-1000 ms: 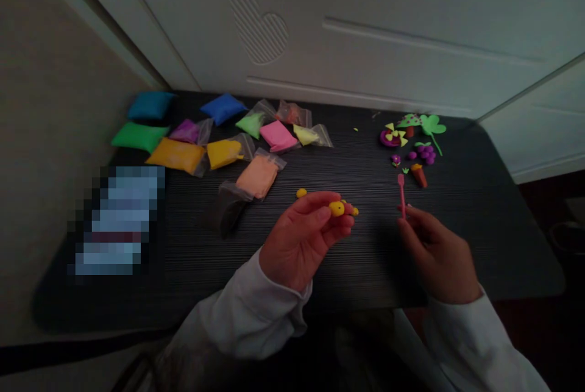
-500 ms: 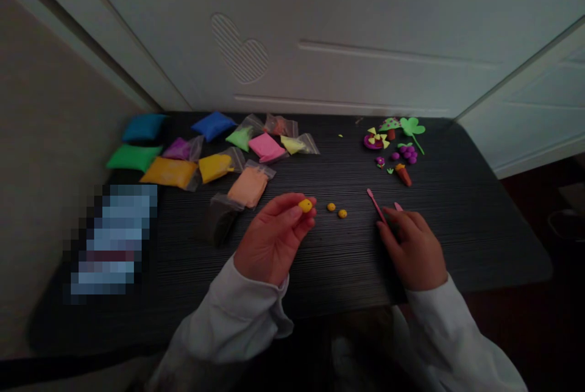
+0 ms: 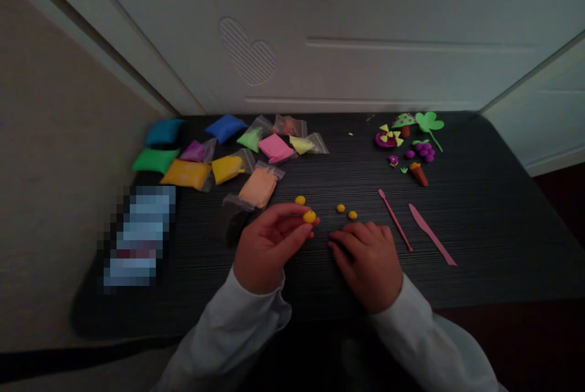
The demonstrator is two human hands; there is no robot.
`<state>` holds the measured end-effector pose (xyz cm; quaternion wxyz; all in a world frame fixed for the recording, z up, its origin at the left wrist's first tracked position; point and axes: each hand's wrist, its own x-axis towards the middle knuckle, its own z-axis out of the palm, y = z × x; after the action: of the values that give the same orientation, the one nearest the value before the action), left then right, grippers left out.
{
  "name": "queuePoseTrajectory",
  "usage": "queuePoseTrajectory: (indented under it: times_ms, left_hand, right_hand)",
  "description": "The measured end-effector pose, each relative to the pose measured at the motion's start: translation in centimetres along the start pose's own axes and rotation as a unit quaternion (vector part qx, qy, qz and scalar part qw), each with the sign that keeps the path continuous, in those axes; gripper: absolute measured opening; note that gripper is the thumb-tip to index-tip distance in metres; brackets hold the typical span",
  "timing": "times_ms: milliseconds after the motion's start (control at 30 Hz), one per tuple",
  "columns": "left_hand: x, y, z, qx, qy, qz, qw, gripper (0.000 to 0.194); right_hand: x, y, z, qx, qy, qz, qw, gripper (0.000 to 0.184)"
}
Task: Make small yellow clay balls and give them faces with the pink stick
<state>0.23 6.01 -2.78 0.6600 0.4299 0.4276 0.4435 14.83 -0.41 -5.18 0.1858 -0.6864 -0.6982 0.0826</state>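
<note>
Between the thumb and fingertips of my left hand (image 3: 269, 245) is a small yellow clay ball (image 3: 309, 216) with a dark speck on it. Just behind those fingers a second yellow ball (image 3: 300, 200) shows on the tabletop. Two more small yellow balls, a left one (image 3: 340, 208) and a right one (image 3: 352, 215), lie past the fingers of my right hand (image 3: 368, 264). That hand rests low over the table, fingers loosely bent and slightly apart, holding nothing visible. To its right lie a thin pink modelling tool (image 3: 395, 221) and a pink plastic knife (image 3: 432, 233).
Several bags of coloured clay, including an orange one (image 3: 186, 174) and a peach one (image 3: 258, 186), cover the left of the dark table (image 3: 292, 294). Clay figures stand back right: a clover (image 3: 428, 122), grapes (image 3: 425, 151), a carrot-shaped piece (image 3: 419, 174). A white panel (image 3: 365, 75) rises behind.
My right hand has left the pink tools lying on the table and moved left toward the yellow balls. My left hand still pinches a yellow ball, now slightly lower. The view has shifted a little.
</note>
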Motion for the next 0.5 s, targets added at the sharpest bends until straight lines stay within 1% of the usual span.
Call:
queuePoseTrajectory:
  times_ms: [133, 233, 267, 300, 400, 467, 500]
  left_hand:
    - [-0.3, -0.6, 0.0, 0.084, -0.047, 0.016, 0.995, 0.02]
    - [-0.1, -1.1, -0.2, 0.173, -0.056, 0.07, 0.981, 0.019]
    - [0.0, -1.2, -0.2, 0.219, -0.057, 0.101, 0.969, 0.019]
    - [0.1, -1.4, -0.3, 0.273, -0.065, 0.138, 0.95, 0.019]
    - [0.5, -2.0, -0.3, 0.414, -0.1, 0.246, 0.871, 0.02]
    - [0.7, -2.5, -0.2, 0.464, -0.115, 0.288, 0.83, 0.021]
    - [0.9, -2.7, -0.2, 0.479, -0.121, 0.297, 0.817, 0.021]
  right_hand:
    - [0.0, 0.3, 0.1, 0.009, -0.005, 0.0, 1.0, 0.015]
    - [-0.3, 0.6, -0.2, 0.024, 0.005, 0.006, 1.0, 0.014]
    - [-0.4, 0.9, -0.3, 0.031, 0.015, 0.009, 0.999, 0.014]
    - [-0.6, 1.2, -0.5, 0.039, 0.029, 0.012, 0.999, 0.013]
    - [-1.1, 2.2, -0.9, 0.054, 0.07, 0.022, 0.996, 0.01]
    - [-1.3, 2.7, -1.0, 0.06, 0.082, 0.026, 0.994, 0.01]
    - [-1.4, 2.8, -1.0, 0.064, 0.086, 0.028, 0.994, 0.01]
